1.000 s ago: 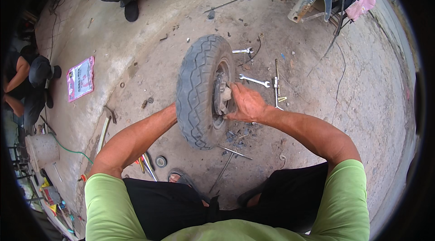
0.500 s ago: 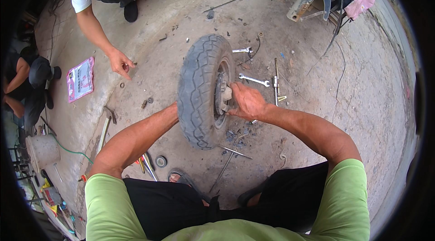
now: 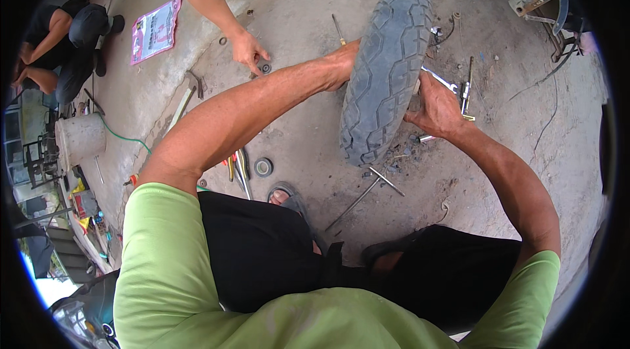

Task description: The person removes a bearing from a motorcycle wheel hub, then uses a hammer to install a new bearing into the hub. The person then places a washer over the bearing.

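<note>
A scooter-like wheel with a worn grey tyre [image 3: 387, 76] stands tilted in front of me, its top leaning right and its tread facing me. My left hand [image 3: 342, 65] grips it from the left side, the fingers hidden behind the tyre. At the hub on the right side, my right hand [image 3: 438, 105] is closed on the wheel, thumb toward me; the hub itself is mostly hidden. An open-end wrench [image 3: 445, 81] lies just beyond that hand. Left of the wheel, a co-worker's hand [image 3: 248, 50] points down at a small dark ring [image 3: 266, 68].
A T-handle wrench [image 3: 377, 183] lies near my feet. Pliers [image 3: 241, 168] and a tape roll [image 3: 263, 167] are left of it. A socket handle [image 3: 466, 93] lies right, a screwdriver [image 3: 338, 30] beyond my left hand. Another person [image 3: 69, 40] crouches by a pink-edged bag [image 3: 156, 30].
The wheel has turned and tilted to the right, so its hub side no longer shows. My left hand has come into sight beside it. The whole view has shifted; the co-worker's hand still points down.
</note>
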A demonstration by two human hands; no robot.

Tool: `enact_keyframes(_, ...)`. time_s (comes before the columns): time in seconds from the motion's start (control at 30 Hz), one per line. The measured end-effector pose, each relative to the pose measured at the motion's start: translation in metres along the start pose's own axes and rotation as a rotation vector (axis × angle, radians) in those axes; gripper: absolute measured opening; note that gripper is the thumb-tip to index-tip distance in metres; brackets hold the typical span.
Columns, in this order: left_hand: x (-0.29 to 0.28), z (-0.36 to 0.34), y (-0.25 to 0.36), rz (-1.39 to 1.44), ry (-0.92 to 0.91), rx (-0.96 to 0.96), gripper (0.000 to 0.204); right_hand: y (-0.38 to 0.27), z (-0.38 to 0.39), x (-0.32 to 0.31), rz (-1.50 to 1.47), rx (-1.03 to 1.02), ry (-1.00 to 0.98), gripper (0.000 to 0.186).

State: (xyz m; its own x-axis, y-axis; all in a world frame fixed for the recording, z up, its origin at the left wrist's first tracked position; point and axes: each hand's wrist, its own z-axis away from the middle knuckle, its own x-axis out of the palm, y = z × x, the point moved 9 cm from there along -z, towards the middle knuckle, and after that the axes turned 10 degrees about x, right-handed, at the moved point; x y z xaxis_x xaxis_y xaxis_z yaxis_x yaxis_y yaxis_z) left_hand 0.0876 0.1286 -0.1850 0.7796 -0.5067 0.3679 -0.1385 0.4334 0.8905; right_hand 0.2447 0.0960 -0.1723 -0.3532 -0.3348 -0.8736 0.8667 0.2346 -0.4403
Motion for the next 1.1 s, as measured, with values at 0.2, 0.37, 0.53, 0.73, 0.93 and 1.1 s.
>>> enact_keyframes(0.2,-0.031,0.015,-0.028,-0.265,0.353,0.079,0.050,-0.001,-0.002,0.019,-0.038,-0.045,0.001,0.097)
enact_keyframes(0.37,0.011,0.051,-0.023,-0.489,0.445,0.002,0.072,0.028,0.014,0.034,0.075,-0.259,0.057,0.066)
enact_keyframes(0.53,0.034,0.068,-0.024,-0.520,0.294,-0.125,0.074,0.050,0.031,0.055,0.271,-0.365,0.049,0.051)
enact_keyframes(0.73,0.031,0.067,-0.029,-0.557,0.313,-0.077,0.069,0.041,0.031,0.052,0.203,-0.336,-0.059,0.051)
enact_keyframes(0.93,0.033,0.068,-0.024,-0.574,0.284,-0.110,0.067,0.038,0.030,0.052,0.188,-0.343,-0.046,0.050)
enact_keyframes(1.1,0.036,0.062,-0.022,-0.611,0.298,-0.093,0.065,0.034,0.029,0.046,0.177,-0.334,-0.031,0.049)
